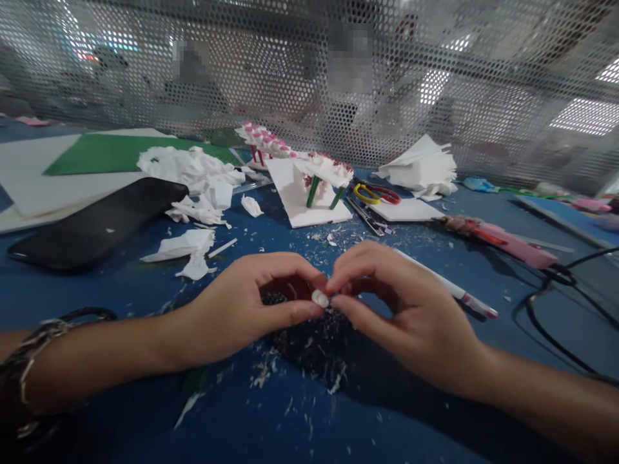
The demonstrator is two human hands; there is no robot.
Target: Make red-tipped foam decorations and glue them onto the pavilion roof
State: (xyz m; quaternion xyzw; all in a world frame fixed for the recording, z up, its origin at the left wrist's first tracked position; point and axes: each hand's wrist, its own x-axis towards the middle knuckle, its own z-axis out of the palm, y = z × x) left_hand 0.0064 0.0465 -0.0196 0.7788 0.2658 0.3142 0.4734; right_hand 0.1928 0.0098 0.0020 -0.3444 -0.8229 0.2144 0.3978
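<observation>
My left hand (pixel 246 306) and my right hand (pixel 391 303) meet over the blue table (pixel 120 283), fingertips pinched together on a small white piece (pixel 320 298). Both hands curl closed around it. Under them lies a dark patch (pixel 309 345) strewn with white shavings. A bracelet (pixel 43 335) circles my left wrist. A white pen with a red tip (pixel 454 290) lies just past my right hand.
A black phone (pixel 97 222) lies at the left beside torn white paper (pixel 193 174). A white foam board with small flower models (pixel 314 187), scissors (pixel 374 192), a napkin stack (pixel 420 167), a pink glue gun (pixel 503 243) and a black cable (pixel 561 309) lie beyond. A perforated screen (pixel 309 77) closes the back.
</observation>
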